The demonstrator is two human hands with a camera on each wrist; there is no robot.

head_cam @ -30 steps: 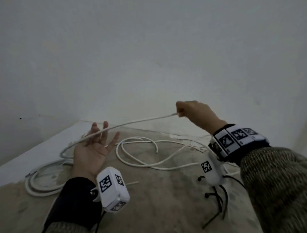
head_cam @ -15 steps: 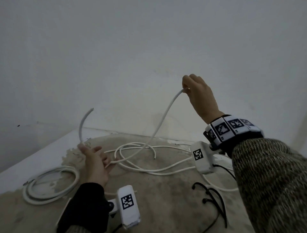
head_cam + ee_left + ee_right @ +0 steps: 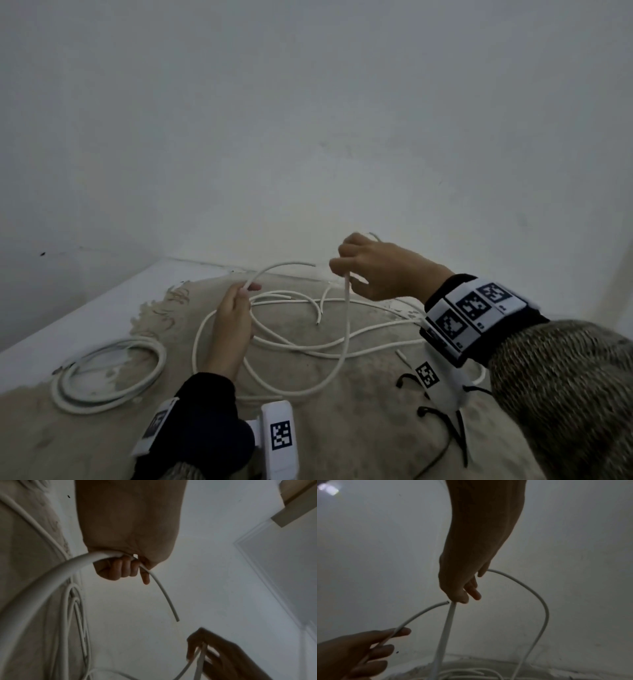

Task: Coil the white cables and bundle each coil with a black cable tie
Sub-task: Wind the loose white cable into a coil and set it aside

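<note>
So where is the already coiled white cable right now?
In the head view the coiled white cable lies flat on the beige mat, at the far left, left of the left hand and apart from the loose cables.

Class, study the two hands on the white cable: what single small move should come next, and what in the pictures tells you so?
Probably bring the right hand across to the left hand, laying its stretch of white cable into that grip to close a loop. Both hands hold the same cable, the slack between them hangs in an open curve, and its free end juts past the left hand.
</note>
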